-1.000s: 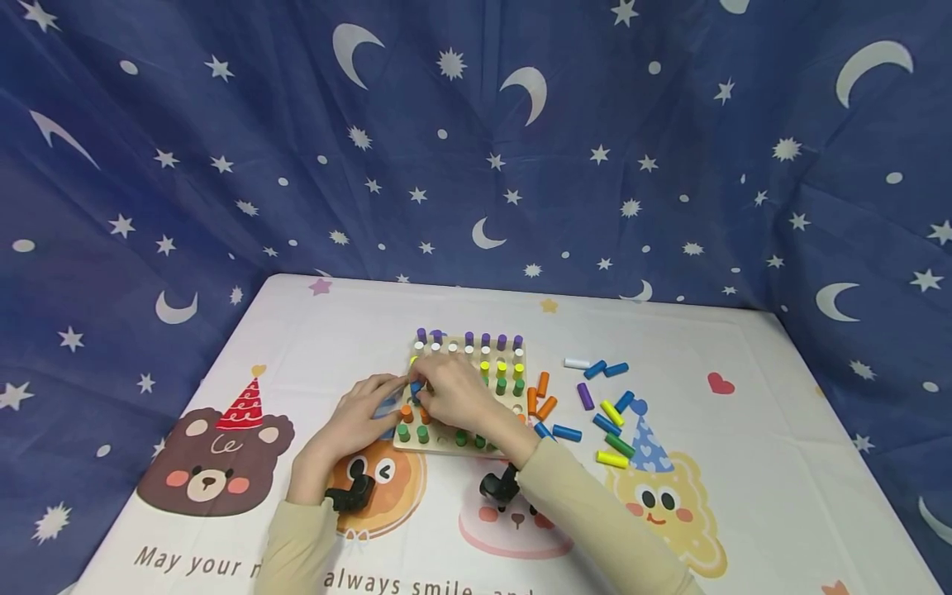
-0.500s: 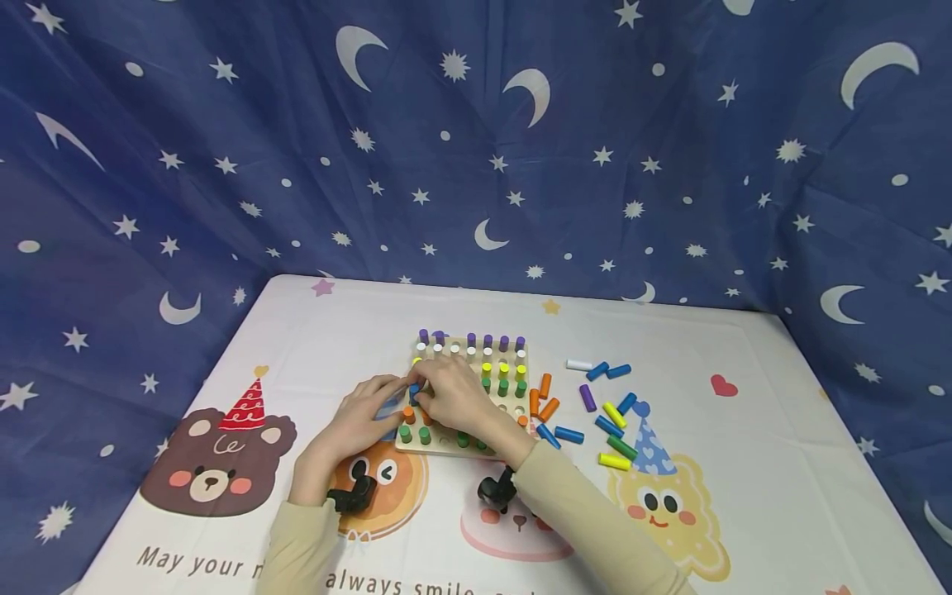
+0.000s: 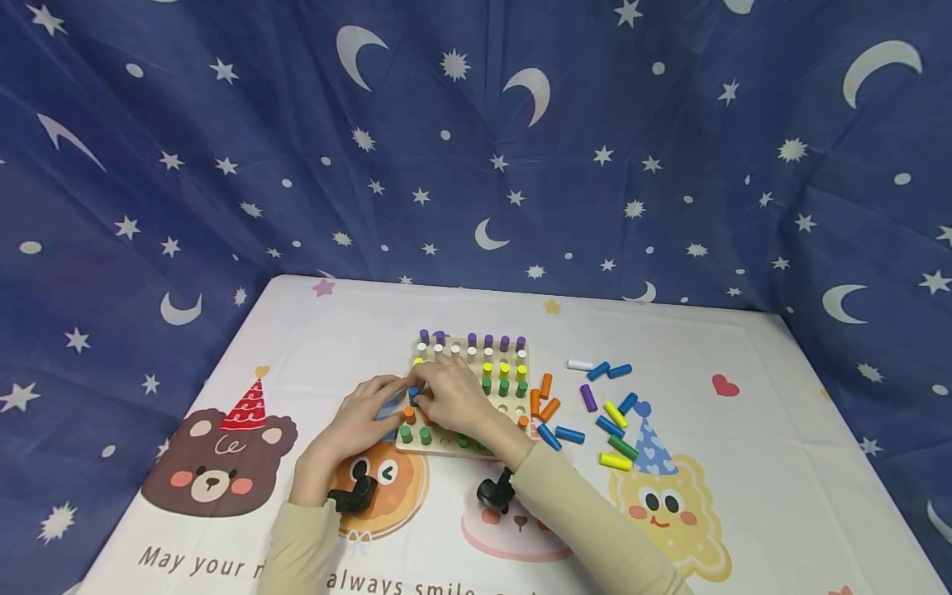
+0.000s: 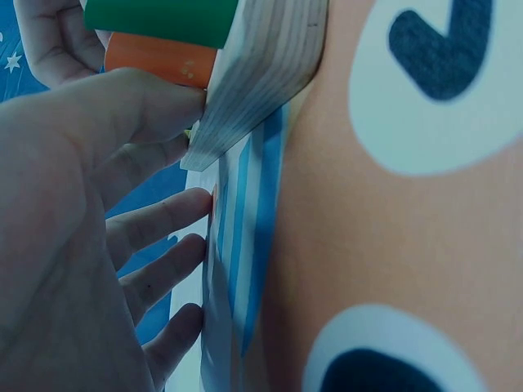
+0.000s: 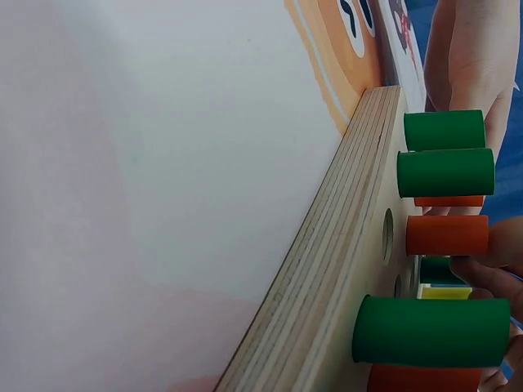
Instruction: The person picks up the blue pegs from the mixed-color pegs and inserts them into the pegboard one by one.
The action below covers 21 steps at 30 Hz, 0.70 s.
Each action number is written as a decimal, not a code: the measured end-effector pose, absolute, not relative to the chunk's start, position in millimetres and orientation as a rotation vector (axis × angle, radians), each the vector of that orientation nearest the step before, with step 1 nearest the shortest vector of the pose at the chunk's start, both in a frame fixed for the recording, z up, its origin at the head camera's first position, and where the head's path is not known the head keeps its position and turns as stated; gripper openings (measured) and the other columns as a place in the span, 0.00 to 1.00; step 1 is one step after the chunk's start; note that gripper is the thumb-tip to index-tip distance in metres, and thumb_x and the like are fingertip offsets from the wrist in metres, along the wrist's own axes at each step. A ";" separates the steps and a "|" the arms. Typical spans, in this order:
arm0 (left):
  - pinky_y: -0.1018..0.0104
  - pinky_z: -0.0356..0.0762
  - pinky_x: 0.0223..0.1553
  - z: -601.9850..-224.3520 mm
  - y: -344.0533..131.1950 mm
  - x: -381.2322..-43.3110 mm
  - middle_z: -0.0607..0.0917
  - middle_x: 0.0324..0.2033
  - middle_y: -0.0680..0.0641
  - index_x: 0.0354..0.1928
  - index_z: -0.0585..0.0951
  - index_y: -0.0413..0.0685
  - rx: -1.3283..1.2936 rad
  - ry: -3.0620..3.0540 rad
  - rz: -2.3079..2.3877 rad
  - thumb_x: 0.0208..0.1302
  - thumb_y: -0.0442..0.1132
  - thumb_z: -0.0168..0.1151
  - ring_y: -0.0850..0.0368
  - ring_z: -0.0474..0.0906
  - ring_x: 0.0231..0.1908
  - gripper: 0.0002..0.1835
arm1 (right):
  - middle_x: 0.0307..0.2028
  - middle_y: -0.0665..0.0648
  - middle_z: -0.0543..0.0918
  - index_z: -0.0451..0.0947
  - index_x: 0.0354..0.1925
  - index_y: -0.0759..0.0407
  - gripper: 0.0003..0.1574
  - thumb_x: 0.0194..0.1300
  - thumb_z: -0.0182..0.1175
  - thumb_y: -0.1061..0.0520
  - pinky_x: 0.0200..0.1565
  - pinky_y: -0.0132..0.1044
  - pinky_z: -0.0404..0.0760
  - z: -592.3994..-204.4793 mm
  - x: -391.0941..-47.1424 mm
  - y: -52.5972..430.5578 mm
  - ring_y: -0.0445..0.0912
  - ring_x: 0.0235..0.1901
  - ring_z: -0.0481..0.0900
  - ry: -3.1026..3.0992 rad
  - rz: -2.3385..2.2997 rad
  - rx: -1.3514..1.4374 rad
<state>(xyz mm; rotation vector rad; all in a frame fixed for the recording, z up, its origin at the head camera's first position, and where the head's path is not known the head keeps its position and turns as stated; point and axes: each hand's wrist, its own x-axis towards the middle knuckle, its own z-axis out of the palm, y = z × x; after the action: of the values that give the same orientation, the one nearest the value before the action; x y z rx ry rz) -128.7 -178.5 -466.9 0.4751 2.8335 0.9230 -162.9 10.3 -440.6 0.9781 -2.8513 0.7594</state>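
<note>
A wooden pegboard [image 3: 431,449] lies on the table with rows of purple, white, yellow, green and orange pegs standing in it. My right hand [image 3: 454,394] reaches over its left part, pinching a blue peg [image 3: 413,397] between thumb and fingers; the peg's lower end is hidden. At the board's left edge, my left hand [image 3: 362,419] rests with fingers extended. In the left wrist view its thumb [image 4: 163,102] touches the board's corner beside an orange peg [image 4: 159,59]. Green pegs [image 5: 433,331] on the near row fill the right wrist view, partly covering the right fingers.
Loose pegs lie right of the board: several blue [image 3: 570,435] and orange ones [image 3: 546,385], yellow ones [image 3: 616,461], a green [image 3: 622,447], a purple [image 3: 588,398] and a white one [image 3: 579,364]. Black wrist cameras [image 3: 496,493] sit under both forearms. A starry blue curtain [image 3: 476,149] hangs behind the table.
The view shifts slightly. My right hand and the blue peg stay at nearly the same spot on the board, and the left hand keeps its place.
</note>
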 end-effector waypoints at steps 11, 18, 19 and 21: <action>0.33 0.55 0.65 -468.0 -177.5 -129.1 0.70 0.64 0.42 0.69 0.67 0.48 0.466 2.823 0.930 0.64 0.43 0.57 0.40 0.61 0.66 0.30 | 0.35 0.44 0.86 0.83 0.42 0.49 0.10 0.60 0.65 0.56 0.44 0.33 0.69 -443.0 -163.6 10.0 0.39 0.36 0.73 -2.836 0.749 0.988; 0.33 0.55 0.65 -467.0 -177.5 -129.8 0.70 0.63 0.41 0.69 0.67 0.47 0.462 2.824 0.931 0.65 0.43 0.56 0.40 0.61 0.66 0.30 | 0.36 0.44 0.86 0.83 0.43 0.48 0.11 0.60 0.65 0.56 0.46 0.36 0.70 -443.1 -163.6 9.8 0.40 0.38 0.73 -2.868 0.753 0.966; 0.33 0.55 0.65 -467.1 -177.4 -129.8 0.70 0.63 0.41 0.69 0.67 0.47 0.463 2.824 0.929 0.65 0.43 0.56 0.40 0.61 0.66 0.30 | 0.36 0.44 0.86 0.83 0.43 0.48 0.11 0.60 0.65 0.56 0.46 0.36 0.70 -442.9 -163.4 9.9 0.40 0.38 0.74 -2.870 0.756 0.964; 0.33 0.55 0.65 -467.7 -177.2 -129.6 0.70 0.64 0.42 0.69 0.67 0.48 0.458 2.821 0.932 0.65 0.43 0.57 0.40 0.61 0.67 0.30 | 0.36 0.44 0.86 0.83 0.44 0.48 0.11 0.60 0.65 0.56 0.47 0.36 0.71 -442.4 -163.0 10.2 0.40 0.38 0.74 -2.871 0.766 0.961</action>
<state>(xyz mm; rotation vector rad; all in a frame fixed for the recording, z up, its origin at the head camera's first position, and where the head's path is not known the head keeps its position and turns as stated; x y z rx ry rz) -129.6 -177.2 -467.7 0.4577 2.8214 0.9321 -163.0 10.2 -442.4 0.9613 -2.8705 0.7658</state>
